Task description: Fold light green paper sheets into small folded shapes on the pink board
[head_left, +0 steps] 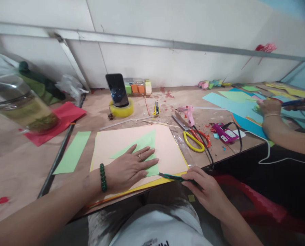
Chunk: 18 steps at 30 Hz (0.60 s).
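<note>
My left hand [132,164] lies flat with fingers spread, pressing on a light green paper triangle [142,139]. Under it is a stack of pale pink sheets [170,150] with yellow sheets showing at the edges. My right hand [201,184] grips a green utility knife [171,176], its blade tip at the lower right corner of the green paper. A strip of the same green paper [73,152] lies left of the stack.
Yellow-handled scissors [193,140], a pink glue gun [187,112] and a purple power strip [224,132] lie to the right. A phone [117,89] leans on a tape roll [121,110] behind. A jar [22,106] stands left. A co-worker's hand [270,107] is at far right.
</note>
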Available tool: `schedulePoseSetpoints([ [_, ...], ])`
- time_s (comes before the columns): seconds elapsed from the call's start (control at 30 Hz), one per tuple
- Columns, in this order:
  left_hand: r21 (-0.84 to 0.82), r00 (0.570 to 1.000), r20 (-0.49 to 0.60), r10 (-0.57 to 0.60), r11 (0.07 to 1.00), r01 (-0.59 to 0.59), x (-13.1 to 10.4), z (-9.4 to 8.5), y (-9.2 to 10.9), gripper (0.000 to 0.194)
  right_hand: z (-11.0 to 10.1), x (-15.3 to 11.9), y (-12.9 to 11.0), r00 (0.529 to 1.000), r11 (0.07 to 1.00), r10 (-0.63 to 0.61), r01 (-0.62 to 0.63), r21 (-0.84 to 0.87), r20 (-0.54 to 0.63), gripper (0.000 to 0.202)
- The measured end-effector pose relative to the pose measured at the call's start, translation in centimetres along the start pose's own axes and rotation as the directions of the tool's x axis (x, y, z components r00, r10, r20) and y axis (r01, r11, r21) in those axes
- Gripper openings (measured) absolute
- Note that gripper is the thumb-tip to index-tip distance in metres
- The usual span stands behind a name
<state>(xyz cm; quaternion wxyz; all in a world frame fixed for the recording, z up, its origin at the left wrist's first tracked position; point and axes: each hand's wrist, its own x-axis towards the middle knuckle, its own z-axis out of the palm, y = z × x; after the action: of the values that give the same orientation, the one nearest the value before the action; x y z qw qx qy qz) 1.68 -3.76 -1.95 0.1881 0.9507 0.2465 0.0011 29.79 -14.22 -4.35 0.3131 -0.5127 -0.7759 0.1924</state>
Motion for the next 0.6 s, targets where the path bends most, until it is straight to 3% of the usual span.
schedulePoseSetpoints([
  [0.6, 0.004, 1.000, -0.009, -0.011, 1.000, 0.011, 0.0, 0.2, -0.1, 0.047, 0.8, 0.5, -1.1, 0.998, 0.998, -0.066, 0.067, -0.013, 0.007, 0.016],
])
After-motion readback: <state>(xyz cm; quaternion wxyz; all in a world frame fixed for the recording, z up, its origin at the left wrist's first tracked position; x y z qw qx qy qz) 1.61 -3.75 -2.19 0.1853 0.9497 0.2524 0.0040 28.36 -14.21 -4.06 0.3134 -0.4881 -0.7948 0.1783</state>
